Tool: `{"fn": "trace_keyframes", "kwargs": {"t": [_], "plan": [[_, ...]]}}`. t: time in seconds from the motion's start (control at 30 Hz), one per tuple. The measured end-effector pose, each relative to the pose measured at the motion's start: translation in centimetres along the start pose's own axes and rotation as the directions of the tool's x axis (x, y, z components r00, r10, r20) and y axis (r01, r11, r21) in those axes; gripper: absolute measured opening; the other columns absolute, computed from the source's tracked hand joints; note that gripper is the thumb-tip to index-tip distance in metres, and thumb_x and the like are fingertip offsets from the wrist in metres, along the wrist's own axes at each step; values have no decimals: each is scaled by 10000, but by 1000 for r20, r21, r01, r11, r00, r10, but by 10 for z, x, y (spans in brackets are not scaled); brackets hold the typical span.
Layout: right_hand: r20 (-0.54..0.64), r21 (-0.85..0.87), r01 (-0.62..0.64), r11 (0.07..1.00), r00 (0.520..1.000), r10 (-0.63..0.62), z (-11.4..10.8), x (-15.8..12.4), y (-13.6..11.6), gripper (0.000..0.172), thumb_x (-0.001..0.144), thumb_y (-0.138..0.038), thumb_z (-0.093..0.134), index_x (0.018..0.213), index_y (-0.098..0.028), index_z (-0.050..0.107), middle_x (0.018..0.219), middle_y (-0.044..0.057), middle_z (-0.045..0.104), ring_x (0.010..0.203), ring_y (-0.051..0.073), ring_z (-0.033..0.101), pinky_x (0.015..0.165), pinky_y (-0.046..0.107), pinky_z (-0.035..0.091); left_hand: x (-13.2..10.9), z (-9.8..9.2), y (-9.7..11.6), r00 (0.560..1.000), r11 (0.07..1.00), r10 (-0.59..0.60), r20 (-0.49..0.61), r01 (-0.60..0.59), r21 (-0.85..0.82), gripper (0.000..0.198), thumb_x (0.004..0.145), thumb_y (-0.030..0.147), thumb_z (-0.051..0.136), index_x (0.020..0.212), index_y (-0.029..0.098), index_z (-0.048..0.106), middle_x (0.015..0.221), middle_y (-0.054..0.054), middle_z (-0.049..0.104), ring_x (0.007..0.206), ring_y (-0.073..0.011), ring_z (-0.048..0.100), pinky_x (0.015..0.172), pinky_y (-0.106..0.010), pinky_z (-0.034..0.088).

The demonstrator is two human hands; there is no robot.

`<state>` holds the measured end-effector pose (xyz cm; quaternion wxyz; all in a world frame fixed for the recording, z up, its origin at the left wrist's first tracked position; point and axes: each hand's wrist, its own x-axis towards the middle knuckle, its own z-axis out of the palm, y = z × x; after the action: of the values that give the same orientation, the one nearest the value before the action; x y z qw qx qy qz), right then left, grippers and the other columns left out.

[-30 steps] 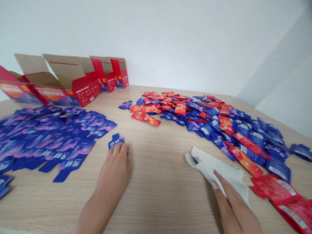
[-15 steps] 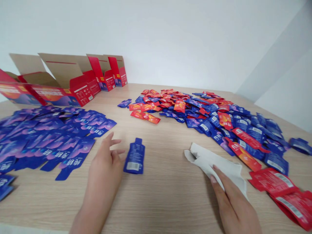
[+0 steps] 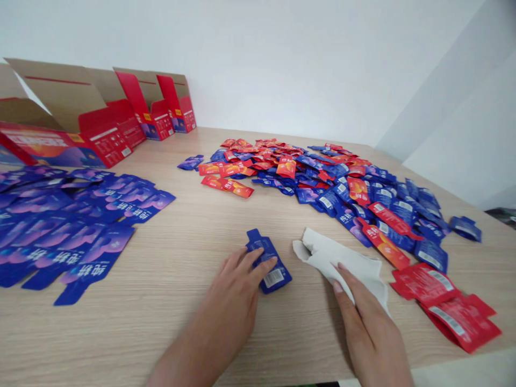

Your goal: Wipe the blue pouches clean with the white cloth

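Note:
My left hand [image 3: 236, 287] lies flat on the wooden table [image 3: 181, 252], fingers stretched, with the fingertips pressing on a single blue sachet [image 3: 269, 262] that lies back side up. Just right of it my right hand [image 3: 365, 317] rests on a white cloth [image 3: 341, 259], its fingers extended over the cloth's near end. The sachet and the cloth lie close together without touching.
A spread of mixed red and blue sachets [image 3: 322, 177] covers the right and far side. Sorted blue sachets [image 3: 68, 220] lie in rows at the left. Open red cardboard boxes [image 3: 92, 129] stand at the back left. Red sachets [image 3: 447, 309] lie near the right front edge.
My left hand slid the blue sachet to the right, from beside the blue rows to next to the cloth, turning it back side up on the way. The view shifted right.

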<state>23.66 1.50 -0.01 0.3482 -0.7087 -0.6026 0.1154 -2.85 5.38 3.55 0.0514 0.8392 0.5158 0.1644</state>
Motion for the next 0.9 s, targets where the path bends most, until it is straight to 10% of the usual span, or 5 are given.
{"fn": "trace_keyframes", "kwargs": {"t": [0.67,0.8,0.9], "plan": [[6,143,-254,956,967,256,-9,4,-14,815,960,-844,497,1445,-236,737,1579,102,650,1544,414,519,1291,626,397,-36,38,36,965,950,9,-261,73,303,548,1058,312,524,1558,89,517,1562,-108,668,1414,-273,631,1085,-390,601],[6,79,10,997,1000,-11,-5,3,-34,536,1102,-574,479,1511,-286,672,1566,59,669,1473,342,617,1210,533,537,-33,47,41,961,945,87,-262,4,328,543,1040,280,509,1550,96,538,1568,-88,667,1391,-244,643,1067,-365,589],[86,57,401,914,910,-405,13,0,-53,473,1115,-302,469,1568,-291,608,1606,29,633,1479,268,616,1209,447,554,-29,52,47,949,941,151,-277,-52,335,530,1042,283,470,1526,92,569,1517,-97,706,1354,-227,661,1078,-348,570]]}}
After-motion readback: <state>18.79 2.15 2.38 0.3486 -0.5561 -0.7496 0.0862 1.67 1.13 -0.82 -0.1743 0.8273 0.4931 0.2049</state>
